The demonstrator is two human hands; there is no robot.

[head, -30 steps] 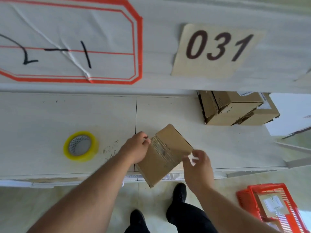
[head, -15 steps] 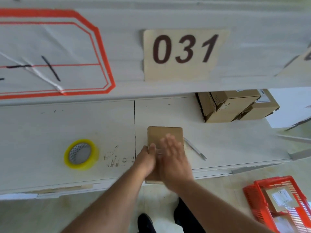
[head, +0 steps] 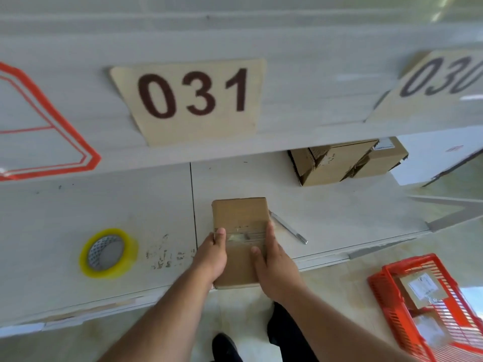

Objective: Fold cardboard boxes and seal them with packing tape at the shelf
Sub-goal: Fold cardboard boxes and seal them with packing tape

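Note:
A small brown cardboard box (head: pixel 240 212) lies flat on the white shelf (head: pixel 78 205), its near end over the front edge. Clear tape runs across its top. My left hand (head: pixel 210 257) grips the box's left side with the thumb on top. On the right side my right hand (head: pixel 274 265) holds it, thumb on the top face and fingers along the edge. A yellow-rimmed roll of packing tape (head: pixel 107 253) lies flat on the shelf to the left, apart from both hands.
A thin metal blade (head: pixel 290 229) lies on the shelf just right of the box. Several cardboard boxes (head: pixel 339 163) are stacked at the back right under the upper shelf marked 031. A red basket (head: pixel 386 304) with parcels stands on the floor at right.
The box was turned from a tilted position to lie straight on the shelf. My right hand swept over its top and now holds the right side; the left hand stays on the left side.

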